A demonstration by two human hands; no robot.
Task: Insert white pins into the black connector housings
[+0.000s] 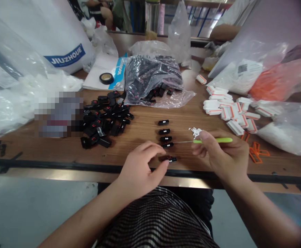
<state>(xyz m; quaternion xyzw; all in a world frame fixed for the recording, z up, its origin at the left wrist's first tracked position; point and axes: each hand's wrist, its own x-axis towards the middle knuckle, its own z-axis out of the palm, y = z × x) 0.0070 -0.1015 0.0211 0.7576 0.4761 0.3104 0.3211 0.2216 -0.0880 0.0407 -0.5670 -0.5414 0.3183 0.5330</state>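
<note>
In my right hand [220, 155] is a thin metal pick with a green handle [226, 140], its shaft pointing left. The tip reaches the lower connectors of a short column of black connector housings [164, 131] with white dots. My left hand [145, 165] has thumb and index finger apart. Its thumb is at the nearest black connector [172, 159], and its index fingertip lies just below the connector above [168, 145]. I cannot tell whether either is pressed. Small white pieces [196, 132] lie in a little heap beyond my right hand.
A pile of black connectors [106, 119] lies left, below a clear bag [152, 75] of more. Black tape [106, 78] rests on a booklet [93, 74]. White-and-orange parts [228, 106], orange frames [259, 151] and plastic bags [292, 127] are right. A person's arm [224, 32] shows behind.
</note>
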